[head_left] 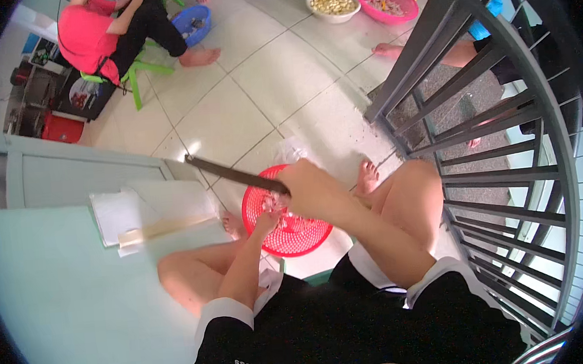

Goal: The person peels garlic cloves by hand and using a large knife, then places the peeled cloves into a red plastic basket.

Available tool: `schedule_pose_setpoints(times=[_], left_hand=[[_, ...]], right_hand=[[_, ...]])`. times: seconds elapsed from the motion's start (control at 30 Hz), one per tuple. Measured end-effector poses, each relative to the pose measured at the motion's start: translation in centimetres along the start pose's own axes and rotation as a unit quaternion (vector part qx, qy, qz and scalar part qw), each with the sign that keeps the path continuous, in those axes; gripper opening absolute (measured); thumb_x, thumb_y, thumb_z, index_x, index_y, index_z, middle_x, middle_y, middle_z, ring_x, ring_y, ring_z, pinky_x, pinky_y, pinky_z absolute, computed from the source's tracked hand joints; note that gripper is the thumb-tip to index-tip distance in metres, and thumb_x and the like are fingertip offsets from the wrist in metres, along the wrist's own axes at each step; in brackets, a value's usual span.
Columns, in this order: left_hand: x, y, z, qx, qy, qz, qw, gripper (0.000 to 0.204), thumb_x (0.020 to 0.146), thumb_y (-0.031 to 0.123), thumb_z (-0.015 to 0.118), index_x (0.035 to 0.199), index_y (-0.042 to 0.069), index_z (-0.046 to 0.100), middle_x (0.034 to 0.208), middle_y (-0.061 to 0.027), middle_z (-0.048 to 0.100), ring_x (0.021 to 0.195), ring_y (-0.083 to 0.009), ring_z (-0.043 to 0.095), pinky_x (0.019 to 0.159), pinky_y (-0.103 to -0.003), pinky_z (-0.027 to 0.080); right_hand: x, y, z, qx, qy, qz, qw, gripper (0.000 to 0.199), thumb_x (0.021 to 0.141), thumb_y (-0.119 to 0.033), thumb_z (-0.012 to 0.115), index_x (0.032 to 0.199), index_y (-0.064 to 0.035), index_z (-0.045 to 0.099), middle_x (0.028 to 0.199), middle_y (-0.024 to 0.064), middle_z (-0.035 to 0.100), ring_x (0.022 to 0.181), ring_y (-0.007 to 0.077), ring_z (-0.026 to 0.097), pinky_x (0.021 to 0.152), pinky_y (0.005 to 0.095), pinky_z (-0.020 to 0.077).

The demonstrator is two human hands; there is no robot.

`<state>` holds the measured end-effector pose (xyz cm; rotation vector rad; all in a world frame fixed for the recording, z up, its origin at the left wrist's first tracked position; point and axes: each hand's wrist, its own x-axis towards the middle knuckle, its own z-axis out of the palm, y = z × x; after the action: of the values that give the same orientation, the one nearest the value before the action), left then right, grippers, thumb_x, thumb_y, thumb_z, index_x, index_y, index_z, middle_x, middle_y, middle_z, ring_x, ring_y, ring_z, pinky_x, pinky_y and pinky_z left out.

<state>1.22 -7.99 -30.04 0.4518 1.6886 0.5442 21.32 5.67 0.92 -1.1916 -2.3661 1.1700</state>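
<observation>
My right hand is raised above a round red plastic basket, fingers wrapped round the end of a long, dark, knife-like tool. The tool points up and to the left, past the basket's rim. Lower down, over the left part of the basket, my left hand is closed on a small pale-pink piece. What that piece is cannot be made out. More pinkish bits lie in the basket near my fingers, partly hidden by my right hand and forearm. The basket sits between my bare legs.
A dark metal railing runs along my right. Pale green panels and a white board flank my left. Farther off are a person in a red top on a green stool, a blue basin, a white bowl and a pink basin.
</observation>
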Motion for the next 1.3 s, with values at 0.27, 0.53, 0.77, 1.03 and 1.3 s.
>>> schedule_pose_setpoints(times=[0.27,0.53,0.77,1.03,1.3], left_hand=[[10.1,13.0,6.3,0.153,0.141,0.028,0.978,0.033,0.084,0.035,0.052,0.083,0.006,0.068,0.084,-0.0193,0.066,0.068,-0.0321,0.064,0.069,-0.041,0.052],[23.3,33.5,12.0,-0.092,0.144,0.217,0.961,0.044,0.09,0.042,0.051,0.085,0.0,0.064,0.078,-0.0134,0.064,0.074,-0.0264,0.06,0.071,-0.041,0.048],[14.7,53.9,16.9,-0.338,-0.154,0.287,0.883,0.062,0.095,0.042,0.046,0.142,0.014,0.018,0.137,-0.0123,0.04,0.107,-0.0298,0.058,0.087,-0.041,0.048],[17.0,34.1,13.8,-0.243,-0.124,0.195,0.942,0.054,0.09,0.043,0.054,0.134,0.016,0.04,0.131,-0.0078,0.051,0.105,-0.0245,0.059,0.086,-0.036,0.045],[6.6,13.4,11.5,-0.264,-0.132,0.082,0.952,0.046,0.093,0.031,0.05,0.131,0.007,0.043,0.125,-0.0092,0.052,0.11,-0.0236,0.055,0.089,-0.037,0.045]], right_hand=[[0.2,0.0,-4.8,0.115,0.085,-0.04,0.989,0.017,0.074,-0.013,0.065,0.083,0.0014,0.064,0.071,0.0204,0.062,0.07,0.0362,0.063,0.063,0.0413,0.0496],[0.6,-0.7,-11.5,0.184,0.007,0.046,0.982,0.018,0.08,-0.014,0.06,0.09,0.0002,0.065,0.07,0.0203,0.063,0.065,0.036,0.063,0.063,0.0411,0.0492],[0.2,2.0,-12.0,0.203,0.086,0.059,0.974,0.018,0.08,-0.015,0.063,0.087,0.0015,0.064,0.067,0.0182,0.06,0.058,0.0284,0.059,0.057,0.0373,0.0447],[-0.7,2.7,-11.7,0.164,0.11,0.067,0.978,0.02,0.077,-0.017,0.068,0.078,0.0024,0.065,0.055,0.0139,0.056,0.047,0.0225,0.054,0.05,0.0327,0.0412],[-1.3,2.8,-10.1,0.184,0.088,0.096,0.974,0.026,0.069,-0.02,0.073,0.081,0.0014,0.066,0.059,0.0151,0.058,0.05,0.02,0.057,0.051,0.0322,0.0445]])
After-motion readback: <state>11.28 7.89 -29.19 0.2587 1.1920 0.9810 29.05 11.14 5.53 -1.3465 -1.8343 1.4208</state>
